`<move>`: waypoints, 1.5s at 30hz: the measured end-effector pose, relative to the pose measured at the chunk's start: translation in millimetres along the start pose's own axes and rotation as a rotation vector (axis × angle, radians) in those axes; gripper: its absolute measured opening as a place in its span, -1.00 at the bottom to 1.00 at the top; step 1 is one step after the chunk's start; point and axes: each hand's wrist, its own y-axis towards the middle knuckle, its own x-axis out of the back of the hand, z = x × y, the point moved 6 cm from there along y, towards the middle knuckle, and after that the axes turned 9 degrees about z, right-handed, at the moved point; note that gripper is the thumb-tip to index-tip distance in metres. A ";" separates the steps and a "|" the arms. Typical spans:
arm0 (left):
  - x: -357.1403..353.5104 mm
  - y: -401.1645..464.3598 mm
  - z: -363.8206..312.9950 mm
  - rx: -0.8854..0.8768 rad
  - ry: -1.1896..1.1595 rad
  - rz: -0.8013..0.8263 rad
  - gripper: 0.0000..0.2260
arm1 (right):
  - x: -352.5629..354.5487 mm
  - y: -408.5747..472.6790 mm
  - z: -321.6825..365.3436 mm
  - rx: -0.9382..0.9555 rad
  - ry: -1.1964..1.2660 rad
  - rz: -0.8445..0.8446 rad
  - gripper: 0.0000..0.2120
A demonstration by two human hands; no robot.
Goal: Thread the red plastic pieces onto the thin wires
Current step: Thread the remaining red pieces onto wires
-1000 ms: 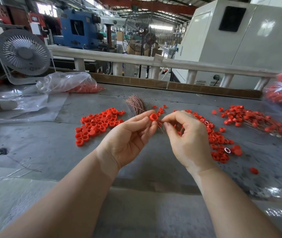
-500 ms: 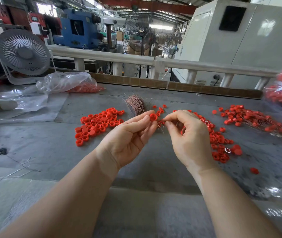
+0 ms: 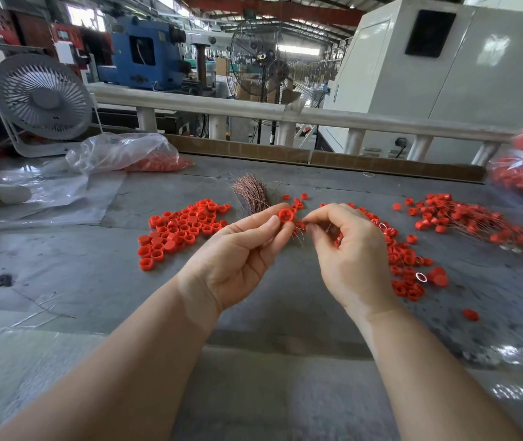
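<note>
- Left of the wire bundle (image 3: 251,195) we see a loose heap of red caps (image 3: 180,228) on the grey table (image 3: 62,268).
- Just in front of the bundle our left hand (image 3: 237,256) pinches one red cap (image 3: 285,215) at the fingertips — held above the table.
- Right of it, our right hand (image 3: 350,249) curls, thumb and forefinger pinching a thin wire (image 3: 298,238) beside that cap.
- Far right of the bundle — threaded caps (image 3: 463,218).

Two bare forearms, sleeveless to the frame edge, no gloves, rings or watch; short, unpainted nails.
</note>
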 end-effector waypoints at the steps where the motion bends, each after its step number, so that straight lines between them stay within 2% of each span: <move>1: -0.3 -0.1 -0.2 -0.003 -0.001 0.002 -0.80 | -0.3 0.1 0.1 0.000 0.002 0.006 -0.92; 21: -6.1 -0.7 -1.9 -0.041 -0.002 0.070 -0.78 | -10.7 -0.1 -2.7 -0.011 0.137 0.118 -0.95; 31: -5.4 -0.8 -2.9 -0.073 -0.013 0.043 -0.80 | -13.4 0.2 -3.7 -0.006 0.141 0.134 -0.95; 41: -2.2 -0.7 -3.7 -0.095 0.011 -0.026 -0.77 | -19.9 -1.0 -1.2 -0.032 0.100 0.233 -0.93; 43: 0.2 -0.6 -4.4 -0.099 0.021 -0.052 -0.76 | -15.8 0.1 -3.5 -0.062 0.087 0.185 -0.94; 45: 2.8 -0.4 -4.1 -0.103 0.029 -0.082 -0.73 | -3.0 1.7 -10.6 -0.130 0.067 0.044 -0.94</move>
